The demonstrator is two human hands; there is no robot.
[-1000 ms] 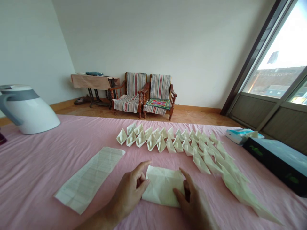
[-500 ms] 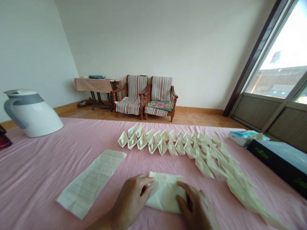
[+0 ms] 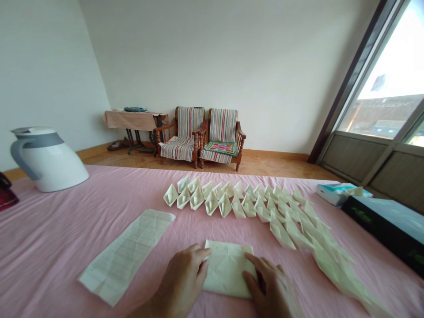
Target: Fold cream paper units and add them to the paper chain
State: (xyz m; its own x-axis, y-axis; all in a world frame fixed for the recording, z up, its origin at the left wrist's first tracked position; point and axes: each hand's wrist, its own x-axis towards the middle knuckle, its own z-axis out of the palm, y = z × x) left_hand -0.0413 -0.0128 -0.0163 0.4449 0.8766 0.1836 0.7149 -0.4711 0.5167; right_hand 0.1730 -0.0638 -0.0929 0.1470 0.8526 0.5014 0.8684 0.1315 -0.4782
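In front of me a folded sheet of pale paper (image 3: 228, 267) lies flat on the pink cloth, with crease lines across it. My left hand (image 3: 185, 276) grips its left edge, index finger and thumb drawn close together. On the opposite edge, my right hand (image 3: 270, 282) holds the sheet with index finger and thumb on top; its other fingers are curled and partly hidden. Beyond the sheet stand rows of folded paper boats (image 3: 225, 204), which continue down the right side. A long creased strip of paper (image 3: 127, 256) lies to the left.
A white and grey jug (image 3: 58, 161) stands at the left, near a dark red object (image 3: 6, 194). On the right are a tissue box (image 3: 334, 194) and a black box (image 3: 380, 223). Past the pink-covered surface (image 3: 109, 185) are two wooden armchairs (image 3: 185, 132) and a small draped table (image 3: 130, 120).
The left thumb has moved closer to its index finger at the paper's edge. The paper looks slightly flatter. The view has shifted a little.
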